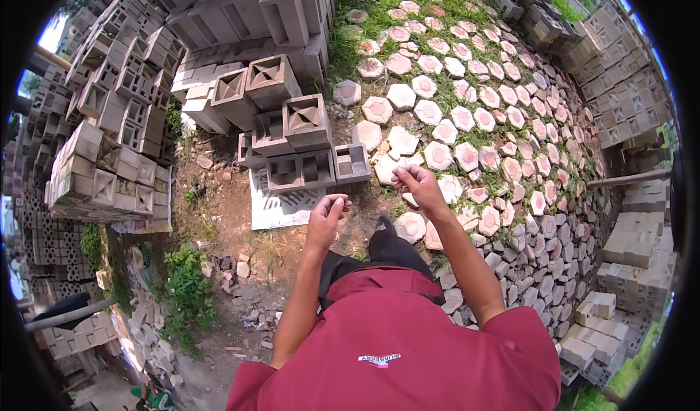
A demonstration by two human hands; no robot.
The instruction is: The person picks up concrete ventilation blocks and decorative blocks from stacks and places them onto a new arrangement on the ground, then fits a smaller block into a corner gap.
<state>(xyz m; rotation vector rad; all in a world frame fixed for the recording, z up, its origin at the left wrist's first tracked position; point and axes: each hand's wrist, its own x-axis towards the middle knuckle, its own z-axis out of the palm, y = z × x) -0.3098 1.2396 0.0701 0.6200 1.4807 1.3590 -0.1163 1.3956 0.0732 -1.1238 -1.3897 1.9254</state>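
My left hand hovers just in front of a small stack of grey hollow concrete blocks, its fingers curled in and the thumb on top. Off to its right, my right hand is raised over the paving, fingers bent toward the thumb. I see nothing in either hand, and neither touches a block. Nearest to both is a low single block at the right foot of the stack. Under the stack's front lies a white sheet with dark marks.
Hexagonal pavers with reddish centres cover the grassy ground to the right. Tall walls of stacked blocks stand at the left, at the back and at the far right. A leafy bush and rubble lie at the lower left.
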